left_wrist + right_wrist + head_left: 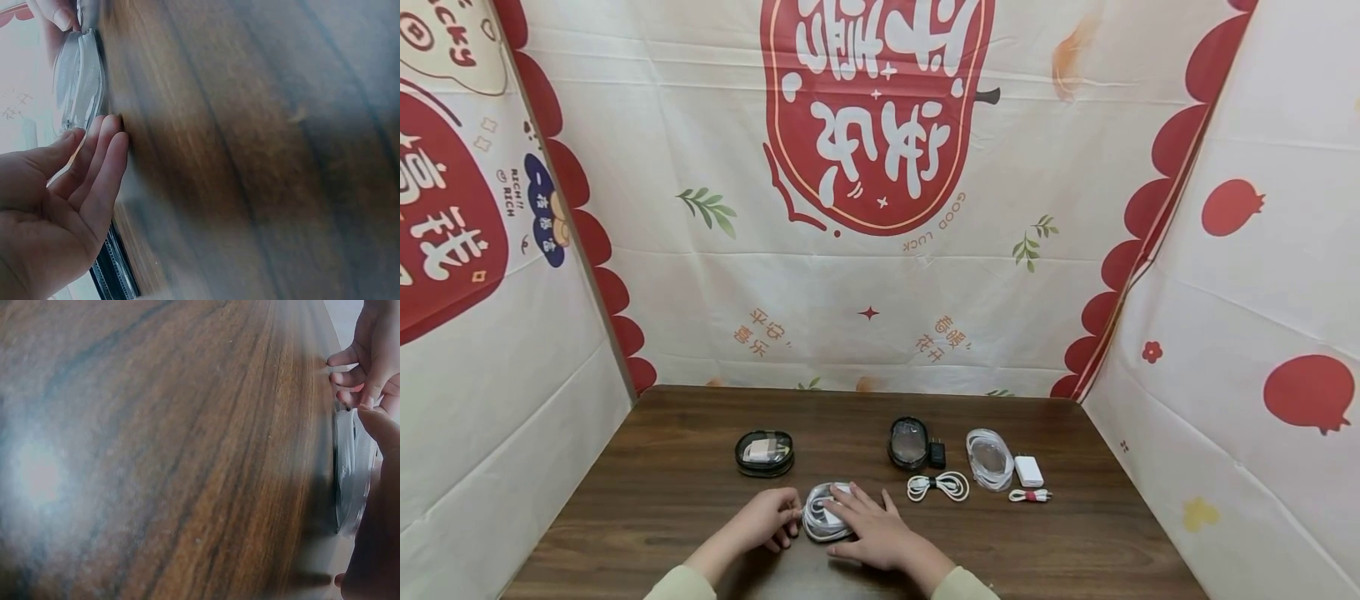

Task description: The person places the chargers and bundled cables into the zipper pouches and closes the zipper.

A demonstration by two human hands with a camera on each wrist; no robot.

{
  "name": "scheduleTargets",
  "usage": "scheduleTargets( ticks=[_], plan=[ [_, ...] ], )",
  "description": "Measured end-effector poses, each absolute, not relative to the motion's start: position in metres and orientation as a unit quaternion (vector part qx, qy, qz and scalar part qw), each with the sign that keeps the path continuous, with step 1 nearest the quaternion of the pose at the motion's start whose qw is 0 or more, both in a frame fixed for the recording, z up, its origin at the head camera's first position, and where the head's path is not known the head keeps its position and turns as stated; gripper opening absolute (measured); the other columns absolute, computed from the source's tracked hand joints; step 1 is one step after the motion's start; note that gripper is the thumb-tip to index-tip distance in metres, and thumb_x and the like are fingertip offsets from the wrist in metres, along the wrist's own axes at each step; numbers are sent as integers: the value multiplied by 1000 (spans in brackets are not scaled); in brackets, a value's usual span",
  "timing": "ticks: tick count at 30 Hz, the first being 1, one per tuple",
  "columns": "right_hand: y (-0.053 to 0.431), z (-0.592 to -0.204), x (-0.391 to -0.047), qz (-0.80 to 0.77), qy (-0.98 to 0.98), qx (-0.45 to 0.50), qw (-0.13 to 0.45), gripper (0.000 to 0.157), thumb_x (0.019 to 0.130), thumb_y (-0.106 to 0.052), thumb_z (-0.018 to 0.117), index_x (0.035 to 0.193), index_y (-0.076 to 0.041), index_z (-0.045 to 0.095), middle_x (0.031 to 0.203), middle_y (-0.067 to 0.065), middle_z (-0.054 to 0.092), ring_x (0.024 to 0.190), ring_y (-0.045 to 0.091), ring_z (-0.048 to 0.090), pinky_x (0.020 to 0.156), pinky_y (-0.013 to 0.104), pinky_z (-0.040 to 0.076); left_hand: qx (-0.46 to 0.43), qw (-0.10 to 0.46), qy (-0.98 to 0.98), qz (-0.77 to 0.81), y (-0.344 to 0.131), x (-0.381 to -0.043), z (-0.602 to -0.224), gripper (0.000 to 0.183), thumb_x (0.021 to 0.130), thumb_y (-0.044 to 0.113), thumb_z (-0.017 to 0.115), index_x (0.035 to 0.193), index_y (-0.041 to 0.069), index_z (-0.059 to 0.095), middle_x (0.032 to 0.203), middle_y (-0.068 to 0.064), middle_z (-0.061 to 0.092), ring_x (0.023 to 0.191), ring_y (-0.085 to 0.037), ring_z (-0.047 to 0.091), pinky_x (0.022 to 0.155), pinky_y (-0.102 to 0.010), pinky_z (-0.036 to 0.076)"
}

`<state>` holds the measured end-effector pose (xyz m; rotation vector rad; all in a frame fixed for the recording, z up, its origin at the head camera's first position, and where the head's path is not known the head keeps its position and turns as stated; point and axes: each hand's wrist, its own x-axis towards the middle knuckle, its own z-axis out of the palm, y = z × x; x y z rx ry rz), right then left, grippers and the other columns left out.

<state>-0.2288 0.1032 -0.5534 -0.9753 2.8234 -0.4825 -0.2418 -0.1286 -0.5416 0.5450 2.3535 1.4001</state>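
A round clear zip case (817,513) lies near the front of the wooden table, with a white charger and a pale coiled cable inside. My left hand (769,518) is at its left edge; in the left wrist view, the thumb and index finger (70,139) pinch the rim at the zipper. Whether they hold the zipper pull is too small to tell. Over the right part of the case my right hand (880,527) rests with spread fingers, hiding some of it. The right wrist view shows the case (353,469) standing a little above the tabletop, beneath that hand.
A black-rimmed case (765,453) with a pale item inside lies back left. To the right are another black-rimmed case (909,443), a black charger (937,454), a white-rimmed case (989,460), a white charger (1028,471), a tied white cable (938,486) and a red-banded cable (1030,495).
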Motion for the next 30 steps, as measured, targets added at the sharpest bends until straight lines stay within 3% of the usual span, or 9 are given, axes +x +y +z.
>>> scheduleTargets(
  ticks=[7, 21, 30],
  plan=[
    [104, -554, -228, -158, 934, -317, 52, 65, 83, -62, 41, 140, -35, 26, 147, -13, 16, 134, 24, 13, 94, 67, 9, 197, 208, 816, 502, -129, -235, -542, 10, 91, 7, 48, 84, 2, 53, 69, -8, 59, 54, -19, 59, 42, -33, 49],
    [110, -551, -221, -146, 938, -313, 31, 67, 83, -63, 42, 140, -32, 26, 147, -7, 18, 133, 26, 17, 94, 68, 9, 126, 177, 810, 545, -121, -239, -543, 10, 91, 8, 49, 87, -1, 53, 66, -9, 59, 52, -18, 59, 43, -33, 49],
    [116, -548, -223, -131, 927, -352, -9, 64, 83, -58, 47, 138, -29, 34, 147, -5, 19, 133, 26, 18, 92, 68, 12, 106, 196, 777, 589, -119, -251, -546, 12, 88, 9, 53, 89, -4, 54, 71, -10, 61, 55, -17, 61, 46, -33, 51]
  ],
)
